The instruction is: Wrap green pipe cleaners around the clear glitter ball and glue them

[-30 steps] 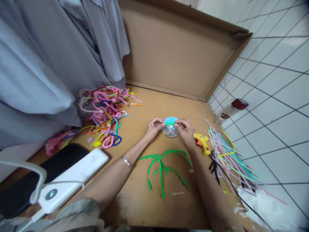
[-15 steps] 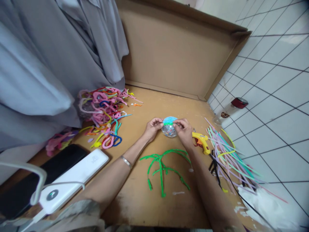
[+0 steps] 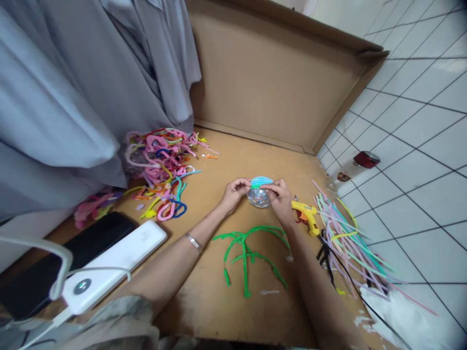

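While both hands work at the jar, head view: left hand pinches the left end of the green strip, thumb to fingertip; right hand pinches its right end. Jar sits mid-table, well in from the near edge; blue top, clear lower part with coloured bits inside. Resting or slightly lifted, can't tell. Probably light, thin plastic, slick, could dent if squeezed. Best taken low around the clear wall, gently. Strip looks soft, bendy; pinch near its ends. Glue gun lies toward table's right edge; green stems between jar and near edge.
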Action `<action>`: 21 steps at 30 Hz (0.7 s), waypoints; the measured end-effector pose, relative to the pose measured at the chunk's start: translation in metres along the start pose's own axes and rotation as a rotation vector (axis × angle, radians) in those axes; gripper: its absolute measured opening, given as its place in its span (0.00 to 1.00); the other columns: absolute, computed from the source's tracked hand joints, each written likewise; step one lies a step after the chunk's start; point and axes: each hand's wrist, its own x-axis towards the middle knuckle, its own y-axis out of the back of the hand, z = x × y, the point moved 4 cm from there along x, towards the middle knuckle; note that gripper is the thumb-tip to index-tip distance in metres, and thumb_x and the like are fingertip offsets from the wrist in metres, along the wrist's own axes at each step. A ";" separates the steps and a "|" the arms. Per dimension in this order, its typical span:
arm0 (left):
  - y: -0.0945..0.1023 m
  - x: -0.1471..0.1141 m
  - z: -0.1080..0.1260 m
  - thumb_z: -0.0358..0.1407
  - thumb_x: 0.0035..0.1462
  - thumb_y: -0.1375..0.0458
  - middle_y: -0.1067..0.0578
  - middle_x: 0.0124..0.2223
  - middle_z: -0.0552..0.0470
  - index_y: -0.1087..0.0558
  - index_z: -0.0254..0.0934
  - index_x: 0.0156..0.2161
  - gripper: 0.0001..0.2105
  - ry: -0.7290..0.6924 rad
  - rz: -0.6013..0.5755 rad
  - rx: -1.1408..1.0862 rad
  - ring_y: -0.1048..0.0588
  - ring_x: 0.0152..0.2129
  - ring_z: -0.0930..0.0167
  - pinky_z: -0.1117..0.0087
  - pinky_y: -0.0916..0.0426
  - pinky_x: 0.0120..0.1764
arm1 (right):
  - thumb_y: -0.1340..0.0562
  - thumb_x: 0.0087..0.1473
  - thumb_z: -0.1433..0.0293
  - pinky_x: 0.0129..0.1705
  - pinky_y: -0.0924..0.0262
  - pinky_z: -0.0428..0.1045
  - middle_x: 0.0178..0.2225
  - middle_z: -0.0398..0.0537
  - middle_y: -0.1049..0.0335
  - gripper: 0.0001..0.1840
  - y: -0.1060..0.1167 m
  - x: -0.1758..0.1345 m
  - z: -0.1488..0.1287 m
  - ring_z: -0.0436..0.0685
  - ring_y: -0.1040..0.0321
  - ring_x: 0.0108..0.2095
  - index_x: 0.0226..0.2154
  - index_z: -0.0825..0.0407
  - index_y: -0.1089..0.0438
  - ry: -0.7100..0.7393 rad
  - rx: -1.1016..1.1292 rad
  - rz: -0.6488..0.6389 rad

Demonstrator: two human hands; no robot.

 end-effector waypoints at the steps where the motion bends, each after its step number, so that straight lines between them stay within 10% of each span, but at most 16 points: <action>1: 0.000 0.000 0.000 0.37 0.36 0.30 0.24 0.36 0.51 0.26 0.35 0.27 0.12 -0.004 0.004 0.011 0.28 0.34 0.72 0.69 0.35 0.42 | 0.42 0.51 0.74 0.38 0.39 0.51 0.30 0.45 0.40 0.14 0.000 0.000 0.000 0.54 0.38 0.34 0.28 0.45 0.20 0.000 -0.010 -0.002; 21: -0.001 -0.001 0.003 0.39 0.41 0.32 0.24 0.35 0.52 0.23 0.36 0.29 0.09 -0.071 -0.001 0.078 0.28 0.35 0.71 0.68 0.35 0.44 | 0.41 0.52 0.71 0.37 0.38 0.51 0.31 0.45 0.40 0.11 -0.002 -0.004 -0.013 0.54 0.38 0.33 0.32 0.49 0.22 0.134 -0.176 0.032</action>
